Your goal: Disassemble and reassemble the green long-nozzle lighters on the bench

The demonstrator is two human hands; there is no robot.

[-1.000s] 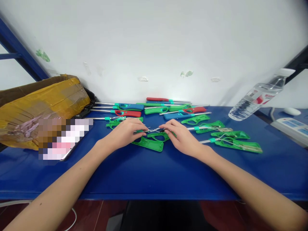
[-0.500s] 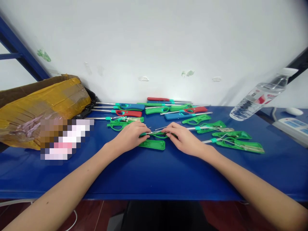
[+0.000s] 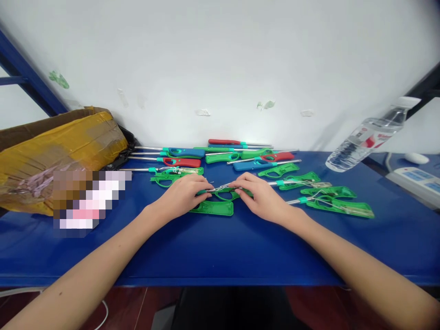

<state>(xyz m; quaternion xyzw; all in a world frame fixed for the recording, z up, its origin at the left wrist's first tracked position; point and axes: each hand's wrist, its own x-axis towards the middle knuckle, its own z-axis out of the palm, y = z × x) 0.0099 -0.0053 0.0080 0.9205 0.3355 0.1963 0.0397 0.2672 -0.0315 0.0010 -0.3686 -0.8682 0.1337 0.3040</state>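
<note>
Left hand (image 3: 185, 195) and right hand (image 3: 256, 195) both over the middle of the counter (image 3: 213, 250), nearer its back edge than its front edge. Left fingers grasping: thumb and fingertips pinched on a teal collar (image 3: 205, 192) with a bit of silver metal showing past them. Right fingers bent together over the right end of a green shell (image 3: 227, 195); can't tell whether they grasp the shell or the thin wires (image 3: 223, 186), fingertips cover it. Green shell sits between the hands, wires running above it from one hand to the other. Second green shell half (image 3: 216, 208) lies flat just below, on the front-edge side, partly under the left hand.

Toward the counter's right edge: two opened green lighters, the upper one (image 3: 299, 181) and the lower one (image 3: 338, 207), wires and clear inner parts exposed, metal tubes pointing left. Along the back edge: closed lighters, incl. a blue lighter (image 3: 189, 152), a red lighter (image 3: 185, 162) and a green lighter (image 3: 223, 158). Taped cardboard box (image 3: 68, 151) at the back left corner, pixelated item (image 3: 89, 201) in front of it. Water bottle (image 3: 360, 140) near the back right corner.
</note>
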